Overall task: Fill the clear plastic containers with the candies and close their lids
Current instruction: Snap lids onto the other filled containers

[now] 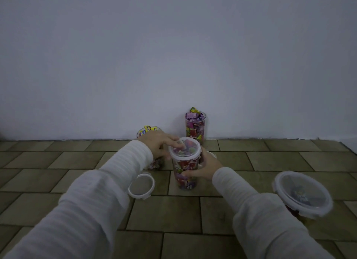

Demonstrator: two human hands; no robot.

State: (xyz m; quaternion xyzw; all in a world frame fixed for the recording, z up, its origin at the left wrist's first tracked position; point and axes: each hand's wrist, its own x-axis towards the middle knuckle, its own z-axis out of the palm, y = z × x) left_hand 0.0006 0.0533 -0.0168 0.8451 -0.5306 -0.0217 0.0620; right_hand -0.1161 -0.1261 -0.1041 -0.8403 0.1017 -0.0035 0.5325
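A tall clear container (186, 169) full of wrapped candies stands on the tiled floor in the middle. A clear lid with a white rim (185, 149) lies on its top. My left hand (160, 143) rests on the lid's left side with fingers pressing down. My right hand (202, 168) wraps around the container's right side. A second candy-filled container (195, 128) stands open by the wall. A third container (148, 132), also holding candies, is mostly hidden behind my left hand. A loose lid (141, 185) lies on the floor to the left.
At the right a lidded container (303, 195) with candies inside stands close to my right sleeve. A plain wall (173, 55) rises right behind the containers. Brown floor tiles (164, 216) stretch toward me.
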